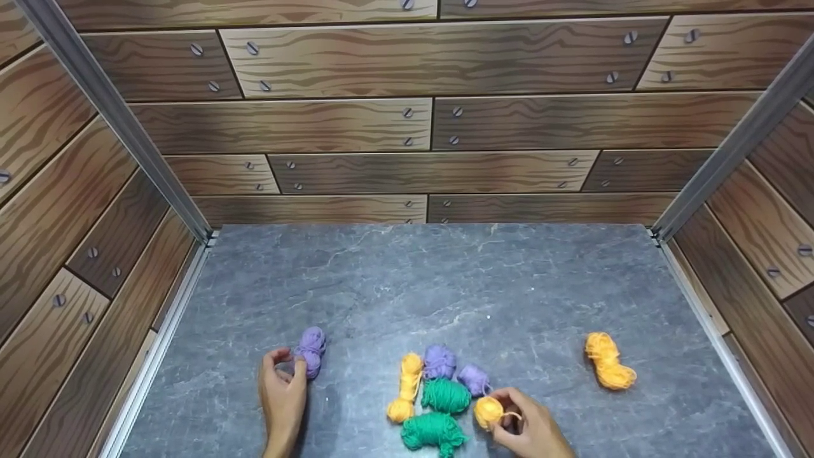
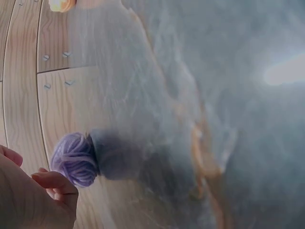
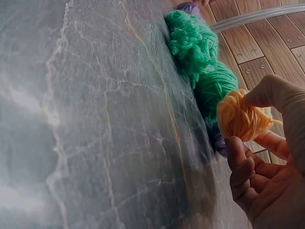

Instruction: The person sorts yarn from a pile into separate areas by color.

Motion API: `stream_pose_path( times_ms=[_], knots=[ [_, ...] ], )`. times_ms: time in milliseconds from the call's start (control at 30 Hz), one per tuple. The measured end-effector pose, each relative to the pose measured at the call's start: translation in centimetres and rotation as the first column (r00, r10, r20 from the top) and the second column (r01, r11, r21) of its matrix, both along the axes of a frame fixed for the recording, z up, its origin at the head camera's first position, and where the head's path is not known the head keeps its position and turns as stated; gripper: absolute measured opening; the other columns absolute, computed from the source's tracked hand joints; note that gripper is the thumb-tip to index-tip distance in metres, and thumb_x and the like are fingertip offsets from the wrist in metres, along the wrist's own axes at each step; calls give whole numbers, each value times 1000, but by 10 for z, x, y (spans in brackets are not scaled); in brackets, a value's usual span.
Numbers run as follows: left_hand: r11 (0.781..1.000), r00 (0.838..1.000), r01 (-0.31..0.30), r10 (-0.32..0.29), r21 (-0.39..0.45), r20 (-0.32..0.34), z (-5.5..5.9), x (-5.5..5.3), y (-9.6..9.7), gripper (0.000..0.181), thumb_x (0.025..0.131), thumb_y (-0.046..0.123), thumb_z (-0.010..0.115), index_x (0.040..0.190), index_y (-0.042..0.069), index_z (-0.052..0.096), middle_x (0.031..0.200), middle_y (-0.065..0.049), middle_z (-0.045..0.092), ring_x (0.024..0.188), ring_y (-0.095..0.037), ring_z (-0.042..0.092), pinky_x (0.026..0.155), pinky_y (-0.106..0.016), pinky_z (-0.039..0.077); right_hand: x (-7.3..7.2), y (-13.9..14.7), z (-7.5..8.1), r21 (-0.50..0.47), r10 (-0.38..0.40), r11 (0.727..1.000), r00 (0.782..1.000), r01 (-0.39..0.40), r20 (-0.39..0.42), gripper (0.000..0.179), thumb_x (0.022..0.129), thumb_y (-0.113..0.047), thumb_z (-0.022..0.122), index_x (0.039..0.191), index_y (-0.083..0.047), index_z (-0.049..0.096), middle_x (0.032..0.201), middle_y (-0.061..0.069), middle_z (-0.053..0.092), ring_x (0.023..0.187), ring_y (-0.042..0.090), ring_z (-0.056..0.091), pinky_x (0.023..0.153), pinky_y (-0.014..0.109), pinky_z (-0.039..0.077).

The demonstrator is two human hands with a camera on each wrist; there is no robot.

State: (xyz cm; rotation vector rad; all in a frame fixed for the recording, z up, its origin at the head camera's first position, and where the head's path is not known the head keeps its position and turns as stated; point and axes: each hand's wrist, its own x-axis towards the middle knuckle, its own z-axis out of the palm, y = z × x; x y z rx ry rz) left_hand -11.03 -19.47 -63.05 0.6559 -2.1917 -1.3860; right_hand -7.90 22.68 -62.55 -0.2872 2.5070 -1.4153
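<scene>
At the left of the head view, a purple yarn skein (image 1: 311,352), pinched in at its middle, lies on the table. My left hand (image 1: 282,385) is right beside it, thumb and fingers loosely bent with a gap between them. The left wrist view has the fingertips at the near side of that purple skein (image 2: 75,160), not wrapped round it. My right hand (image 1: 531,425) pinches a small yellow yarn ball (image 1: 488,413) between thumb and fingers, a loose strand trailing from it. In the right wrist view this yarn ball (image 3: 241,116) overlaps the green yarn (image 3: 217,90).
Left of my right hand, a cluster holds two green yarn bundles (image 1: 446,395), two purple ones (image 1: 439,361) and a long yellow skein (image 1: 409,381). Another yellow skein (image 1: 608,361) lies at the right. Wood-patterned walls (image 1: 356,127) enclose the grey marbled table (image 1: 381,273).
</scene>
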Motion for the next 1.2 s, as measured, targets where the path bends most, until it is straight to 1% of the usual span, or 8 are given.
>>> stream_pose_path(
  times_ms=[167,333,533,633,833,967,1033,1200],
  knots=[
    [998,996,43,-40,41,-80,3,1,3,23,91,4,68,113,2,62,101,-12,65,55,-9,46,51,-22,37,0,1,4,3,-74,997,997,74,-8,37,85,-17,80,119,-10,66,100,2,67,75,6,59,64,24,51],
    [997,993,64,-59,49,-102,3,2,6,19,91,5,69,109,4,64,96,-9,67,53,-10,46,50,-22,37,1,2,7,-8,-168,986,986,168,-10,38,85,-17,82,119,-9,66,99,2,67,75,6,58,64,23,50],
    [996,990,87,-83,34,-112,3,0,10,16,92,5,70,107,4,66,93,-8,66,51,-5,42,47,-22,35,1,2,10,-21,-317,948,948,317,-20,40,83,-13,84,119,-9,67,97,3,68,73,8,58,62,22,49],
    [994,986,110,-105,29,-130,3,0,14,15,91,3,70,105,3,66,90,-8,64,52,-5,42,48,-21,35,0,3,12,-8,-368,930,930,368,3,41,84,-14,84,121,-10,67,97,2,68,73,10,58,62,23,48],
    [986,973,165,-166,-20,-159,3,0,21,11,87,-1,71,97,5,68,76,-2,60,53,-10,46,50,-23,38,-2,6,14,13,-409,912,909,410,75,44,86,-21,82,125,-11,65,95,1,70,74,11,57,61,24,47],
    [974,962,225,-222,1,-161,5,0,26,12,87,-1,72,97,7,69,68,0,55,53,-13,46,49,-22,38,-4,9,13,-3,-429,902,899,431,82,44,88,-23,82,127,-12,64,95,2,69,73,12,57,60,24,46],
    [969,957,249,-245,5,-156,6,0,28,13,88,-1,73,98,7,70,69,0,55,54,-13,47,50,-22,38,-5,11,12,-5,-440,897,895,441,76,45,89,-25,81,127,-11,63,97,3,69,73,11,57,60,24,47],
    [958,951,287,-285,2,-121,8,0,32,14,88,2,74,101,5,71,83,2,65,55,-14,49,50,-22,38,-5,15,9,-13,-456,890,889,455,-45,42,88,-23,82,124,-11,65,94,2,71,69,8,57,59,23,47]
  ],
)
